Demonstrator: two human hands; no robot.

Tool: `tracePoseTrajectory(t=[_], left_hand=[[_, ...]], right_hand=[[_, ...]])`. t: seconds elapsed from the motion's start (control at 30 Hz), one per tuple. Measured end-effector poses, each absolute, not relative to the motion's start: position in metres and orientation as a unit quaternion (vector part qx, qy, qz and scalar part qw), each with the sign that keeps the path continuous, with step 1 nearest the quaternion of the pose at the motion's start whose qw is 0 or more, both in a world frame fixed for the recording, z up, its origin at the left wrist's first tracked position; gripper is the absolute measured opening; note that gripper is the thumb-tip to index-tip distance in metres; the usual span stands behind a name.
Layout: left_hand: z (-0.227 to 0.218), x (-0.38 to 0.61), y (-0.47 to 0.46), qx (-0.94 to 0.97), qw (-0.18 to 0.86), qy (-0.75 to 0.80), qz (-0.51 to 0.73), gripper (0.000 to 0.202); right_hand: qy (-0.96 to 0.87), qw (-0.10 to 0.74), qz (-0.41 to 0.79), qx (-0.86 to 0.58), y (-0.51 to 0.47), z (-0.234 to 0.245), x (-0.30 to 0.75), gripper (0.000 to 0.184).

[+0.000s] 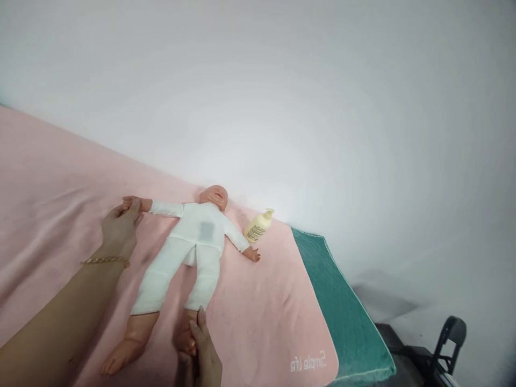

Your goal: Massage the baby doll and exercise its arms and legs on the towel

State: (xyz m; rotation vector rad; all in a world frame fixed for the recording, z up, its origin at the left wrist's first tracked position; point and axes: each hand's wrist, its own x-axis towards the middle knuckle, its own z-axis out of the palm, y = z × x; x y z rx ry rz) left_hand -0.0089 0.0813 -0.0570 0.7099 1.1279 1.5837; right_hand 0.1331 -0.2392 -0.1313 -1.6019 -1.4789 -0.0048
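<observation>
A baby doll [203,231] with a white cloth body lies on its back on a pink blanket [266,322], its head toward the wall. My left hand [121,228], with a braided bracelet at the wrist, is closed round the doll's hand at the far left of its outstretched arm. Down at the bottom, my right hand [205,349] grips the doll's foot, thumb along the ankle. The doll's other foot rests free on the blanket. Close to its other hand lies a pale yellow pump bottle [258,226], tilted, with dark print on its side.
A white wall [258,97] rises behind the blanket. Green cloth [342,301] shows beyond the blanket's right edge, where the surface ends. A black folding chair [449,338] stands lower right, beside the dark floor.
</observation>
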Motion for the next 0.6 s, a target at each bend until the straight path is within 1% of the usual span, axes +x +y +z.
tracePoseTrajectory(t=[0.13, 0.27, 0.37, 0.47, 0.6], left_hand=[[-0.040, -0.004, 0.071, 0.307, 0.488, 0.463, 0.673, 0.028], [-0.021, 0.003, 0.053, 0.403, 0.472, 0.452, 0.641, 0.038], [-0.015, 0.012, 0.040, 0.503, 0.456, 0.432, 0.593, 0.036], [-0.018, 0.021, 0.032, 0.589, 0.450, 0.401, 0.538, 0.033], [-0.024, 0.025, 0.034, 0.655, 0.443, 0.364, 0.493, 0.033]], right_hand=[[-0.616, 0.465, 0.020, -0.636, -0.236, -0.122, 0.143, 0.046], [-0.617, 0.460, 0.064, -0.635, -0.225, -0.088, 0.150, 0.048], [-0.591, 0.485, 0.076, -0.640, -0.207, -0.061, 0.150, 0.049], [-0.583, 0.512, 0.044, -0.629, -0.183, -0.039, 0.151, 0.048], [-0.582, 0.510, 0.030, -0.632, -0.154, -0.021, 0.154, 0.046]])
